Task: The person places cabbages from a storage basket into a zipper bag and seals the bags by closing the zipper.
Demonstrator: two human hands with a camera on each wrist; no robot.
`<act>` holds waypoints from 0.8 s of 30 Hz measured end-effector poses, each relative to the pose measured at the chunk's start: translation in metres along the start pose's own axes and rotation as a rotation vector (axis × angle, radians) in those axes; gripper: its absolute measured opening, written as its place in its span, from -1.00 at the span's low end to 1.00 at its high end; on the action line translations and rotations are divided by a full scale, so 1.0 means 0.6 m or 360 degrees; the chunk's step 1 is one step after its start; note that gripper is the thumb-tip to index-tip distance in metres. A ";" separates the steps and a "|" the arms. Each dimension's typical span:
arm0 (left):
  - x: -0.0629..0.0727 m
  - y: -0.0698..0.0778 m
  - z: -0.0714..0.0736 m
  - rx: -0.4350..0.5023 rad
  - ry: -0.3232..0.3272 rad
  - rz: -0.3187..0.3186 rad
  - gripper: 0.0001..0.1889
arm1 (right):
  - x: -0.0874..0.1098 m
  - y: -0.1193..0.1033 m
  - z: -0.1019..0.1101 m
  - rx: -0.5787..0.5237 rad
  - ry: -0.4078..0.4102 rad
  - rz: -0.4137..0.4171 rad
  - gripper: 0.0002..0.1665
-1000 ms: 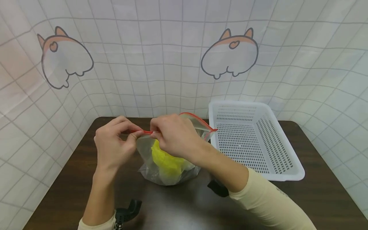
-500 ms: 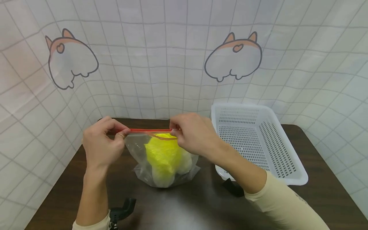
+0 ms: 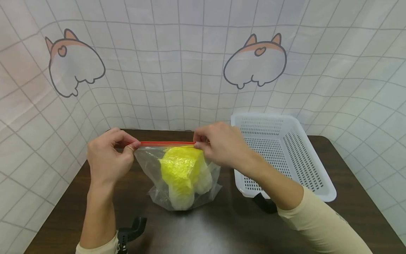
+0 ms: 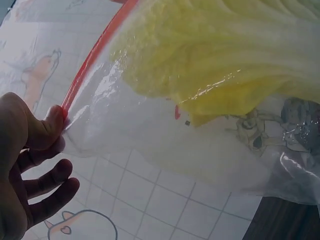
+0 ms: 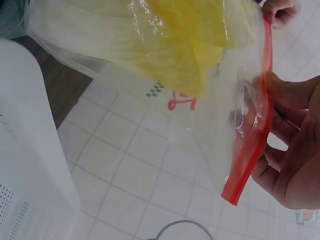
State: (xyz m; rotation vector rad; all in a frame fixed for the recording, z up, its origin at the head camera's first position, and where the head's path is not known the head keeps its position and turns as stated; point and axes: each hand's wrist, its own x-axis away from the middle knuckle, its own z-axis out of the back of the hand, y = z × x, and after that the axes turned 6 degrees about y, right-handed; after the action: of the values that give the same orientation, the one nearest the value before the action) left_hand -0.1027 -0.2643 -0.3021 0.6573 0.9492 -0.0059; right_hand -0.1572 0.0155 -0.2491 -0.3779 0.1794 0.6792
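Note:
A clear zip bag (image 3: pixel 149 164) with a red zip strip (image 3: pixel 166 144) stands on the table between the hands. Inside it is a leafy yellow-and-white napa cabbage (image 3: pixel 179 169), its veined leaves (image 4: pixel 215 65) pressed near the plastic in the left wrist view. My left hand (image 3: pixel 109 158) pinches the strip's left end between thumb and index finger; its other fingers are loosely bent. Further right along the strip, my right hand (image 3: pixel 223 144) pinches the red edge with thumb and fingers. In the right wrist view, the strip's free end (image 5: pixel 232 194) sticks out past that hand.
A white perforated plastic basket (image 3: pixel 236 123) stands at the right, partly behind my right forearm. Under everything lies a dark wooden table (image 3: pixel 203 229). A white gridded cloth (image 3: pixel 165 70) with cartoon animals hangs behind and at the sides.
My right hand has slid rightward along the red strip, while my left hand has shifted left. The bag's mouth, gaping at the right a second ago, now runs straight and flat between them.

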 end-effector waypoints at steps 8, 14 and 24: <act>-0.006 -0.015 0.015 -0.0043 0.0101 0.0081 -0.76 | 0.009 0.040 0.010 -0.0065 0.0071 -0.0036 -0.95; -0.010 -0.023 0.020 -0.0063 0.0072 0.0126 -0.77 | 0.017 0.069 0.023 -0.0120 0.0046 -0.0077 -0.94; -0.009 -0.026 0.015 0.0070 0.0108 0.0121 -0.78 | 0.021 0.098 0.028 -0.0418 -0.0006 -0.0233 -0.95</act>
State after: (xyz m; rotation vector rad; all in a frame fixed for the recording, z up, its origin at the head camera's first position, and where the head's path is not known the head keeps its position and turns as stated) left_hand -0.1039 -0.2829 -0.3024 0.7376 0.9914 0.0633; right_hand -0.1843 0.0714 -0.2536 -0.6353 0.0577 0.5595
